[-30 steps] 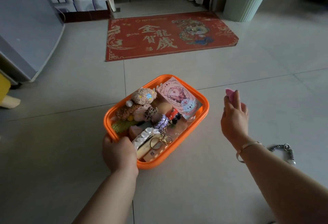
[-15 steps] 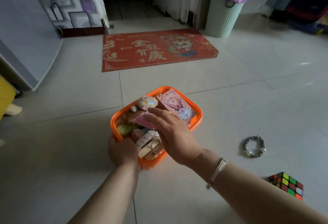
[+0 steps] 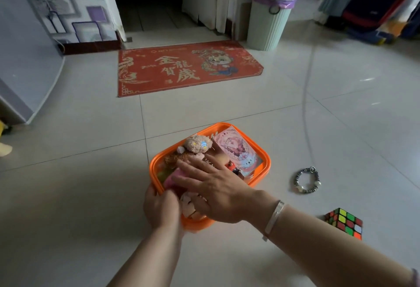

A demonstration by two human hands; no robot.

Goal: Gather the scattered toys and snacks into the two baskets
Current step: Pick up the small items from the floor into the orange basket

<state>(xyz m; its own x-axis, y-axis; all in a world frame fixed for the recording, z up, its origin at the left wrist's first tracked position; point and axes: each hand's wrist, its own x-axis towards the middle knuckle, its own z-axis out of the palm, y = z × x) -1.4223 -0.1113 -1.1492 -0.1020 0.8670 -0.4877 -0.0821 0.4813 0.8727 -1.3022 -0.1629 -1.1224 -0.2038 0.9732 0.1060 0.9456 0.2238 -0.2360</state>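
Nearest, the left hand curls its fingers over the near rim of the orange plastic basket, which sits on the glossy tiled floor. The right hand, a pale bangle at its wrist, lies flat with straight, spread fingers on the heap inside, pressing a pink soft thing that it held pinched out to the right of the basket a second ago. The basket is packed full: a fuzzy tan plush at the far left, a flat pink card box with a butterfly print at the far right, and small red and cream pieces in between, partly hidden by the hand. To the right on the floor, apart from the basket, lie a beaded bracelet in a ring and, nearer, a colour cube. Farther off are a red woven mat with gold characters and a ribbed pale green bin lined with a purple bag.
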